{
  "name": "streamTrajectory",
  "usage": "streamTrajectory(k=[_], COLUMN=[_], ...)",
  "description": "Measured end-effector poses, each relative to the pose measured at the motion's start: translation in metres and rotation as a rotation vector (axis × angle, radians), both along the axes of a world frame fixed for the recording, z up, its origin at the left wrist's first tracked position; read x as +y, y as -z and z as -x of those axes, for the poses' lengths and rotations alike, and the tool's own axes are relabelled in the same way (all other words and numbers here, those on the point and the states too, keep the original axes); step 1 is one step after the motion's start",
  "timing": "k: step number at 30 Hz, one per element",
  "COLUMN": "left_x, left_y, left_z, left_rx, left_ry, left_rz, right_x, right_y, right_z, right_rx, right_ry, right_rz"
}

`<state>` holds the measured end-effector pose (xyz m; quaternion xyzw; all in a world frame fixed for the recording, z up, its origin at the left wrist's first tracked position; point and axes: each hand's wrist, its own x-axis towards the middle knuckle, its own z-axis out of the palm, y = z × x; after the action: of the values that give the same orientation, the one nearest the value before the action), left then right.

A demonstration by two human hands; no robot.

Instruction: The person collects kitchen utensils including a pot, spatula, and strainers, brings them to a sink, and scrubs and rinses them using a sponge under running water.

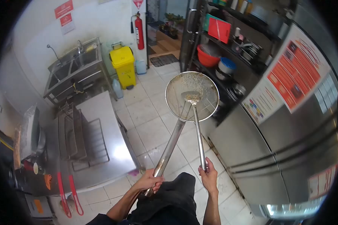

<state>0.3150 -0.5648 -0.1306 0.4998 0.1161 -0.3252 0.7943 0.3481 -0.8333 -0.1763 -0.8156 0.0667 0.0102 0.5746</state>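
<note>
My left hand (150,180) is wrapped round the thick metal handle of a large round strainer (173,87), held out in front of me over the floor. In my right hand (208,174) is the long thin handle of a metal ladle (198,131). The ladle's head lies inside the strainer's mesh bowl. Small light-brown crumbs (193,97) show in and around the ladle's head, and pale bits cling to the mesh above it. Both tools point away from me, their handles spreading apart towards my hands.
At left a steel counter (120,157) carries a wire fryer basket (73,138) with red handles. Behind it stands a double sink (69,69). A yellow bin (123,63) and fire extinguisher (139,33) are by the doorway. Shelves and a steel fridge (248,150) line the right side.
</note>
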Motion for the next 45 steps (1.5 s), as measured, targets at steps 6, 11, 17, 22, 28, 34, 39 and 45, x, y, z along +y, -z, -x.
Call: streamTrajectory(k=[6,11,17,22,28,34,39,45], left_x=[0.027,0.077,0.158,0.292,0.514,0.733,0.847,0.939], left_y=[0.005,-0.003,-0.023,-0.035,-0.037,-0.011,0.036,0.090], left_z=[-0.137,-0.216,-0.296,-0.369,-0.464,-0.582,-0.668,-0.732], left_rx=[-0.005,0.035,0.078,0.070,0.053,0.170,0.150,0.132], left_ry=[-0.156,-0.418,-0.814,-1.078,-1.175,-1.137,-1.135,-1.068], left_rz=[-0.110,-0.081,-0.098,-0.226,-0.241,-0.056,-0.080,-0.144], right_x=[0.035,0.140,0.305,0.423,0.529,0.625,0.739,0.941], right_y=[0.022,-0.002,-0.008,-0.030,-0.083,-0.079,-0.066,-0.017], right_z=[-0.207,-0.381,-0.522,-0.613,-0.722,-0.829,-0.907,-0.976], right_rx=[0.128,0.822,0.944,0.913,0.832,0.813,0.799,0.936], right_ry=[-0.270,-0.610,-0.863,-1.097,-1.083,-1.075,-1.134,-1.302], right_rz=[-0.154,-1.016,-0.904,-0.827,-0.760,-0.679,-0.505,-0.466])
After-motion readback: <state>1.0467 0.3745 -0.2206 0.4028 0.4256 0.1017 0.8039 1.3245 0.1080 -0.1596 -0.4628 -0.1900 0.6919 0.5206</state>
